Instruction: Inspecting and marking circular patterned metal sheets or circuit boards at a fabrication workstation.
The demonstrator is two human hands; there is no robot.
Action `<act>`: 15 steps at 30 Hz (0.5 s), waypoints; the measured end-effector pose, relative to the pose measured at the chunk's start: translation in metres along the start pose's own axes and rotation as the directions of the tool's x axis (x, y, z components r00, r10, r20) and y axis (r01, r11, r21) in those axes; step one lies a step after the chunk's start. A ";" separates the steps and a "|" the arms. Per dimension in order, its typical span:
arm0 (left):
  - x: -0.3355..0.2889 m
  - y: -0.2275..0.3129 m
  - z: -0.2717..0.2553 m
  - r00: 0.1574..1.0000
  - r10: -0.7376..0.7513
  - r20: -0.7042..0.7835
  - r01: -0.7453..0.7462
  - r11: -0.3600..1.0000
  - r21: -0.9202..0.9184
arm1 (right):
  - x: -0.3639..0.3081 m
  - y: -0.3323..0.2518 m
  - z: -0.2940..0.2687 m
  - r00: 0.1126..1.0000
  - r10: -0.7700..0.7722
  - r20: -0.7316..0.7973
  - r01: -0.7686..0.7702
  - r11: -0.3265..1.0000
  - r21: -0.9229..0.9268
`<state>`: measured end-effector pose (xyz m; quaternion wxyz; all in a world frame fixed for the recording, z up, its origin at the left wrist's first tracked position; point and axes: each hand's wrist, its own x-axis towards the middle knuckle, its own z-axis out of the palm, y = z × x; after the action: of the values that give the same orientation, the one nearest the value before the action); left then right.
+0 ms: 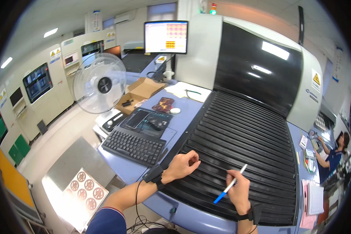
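Observation:
A marker pen point(221, 195) with a white body and a blue end is gripped in my right hand point(239, 188). It slants across the fingers, blue end down to the left, over the black ribbed bed point(238, 132) of a large machine. My left hand point(182, 166) hovers above the bed's near left edge, fingers curled in toward the thumb, with nothing visible in them. Just left of that hand lies a black keyboard point(134, 146). Each wrist wears a black strap with a small device, and a cable hangs from the left one.
A metal surface at lower left bears a panel with round copper-coloured patterns point(89, 184). Beyond the keyboard are a mouse point(158, 122), an open cardboard box point(144, 89), pliers point(193, 92) and a fan point(101, 84). A monitor point(165, 37) stands behind. At right, another person point(333, 158) works.

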<state>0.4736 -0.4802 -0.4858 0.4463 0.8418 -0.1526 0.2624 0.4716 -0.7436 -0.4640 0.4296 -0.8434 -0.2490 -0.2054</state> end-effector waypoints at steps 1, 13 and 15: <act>0.001 -0.002 -0.003 1.000 -0.021 -0.023 0.021 1.000 0.010 | 0.003 -0.001 -0.002 1.000 0.000 -0.022 0.000 1.000 0.000; 0.003 -0.015 -0.008 0.993 -0.062 -0.102 0.068 0.996 0.052 | 0.045 0.056 -0.077 0.957 0.232 0.172 -0.269 0.933 0.238; 0.005 -0.015 -0.009 0.993 -0.037 -0.108 0.042 0.998 0.047 | 0.070 0.069 -0.123 0.951 0.293 0.100 -0.308 0.923 0.232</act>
<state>0.4821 -0.4646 -0.4886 0.4381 0.8401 -0.1052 0.3021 0.5517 -0.8636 -0.4004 0.5484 -0.8183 -0.1535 -0.0781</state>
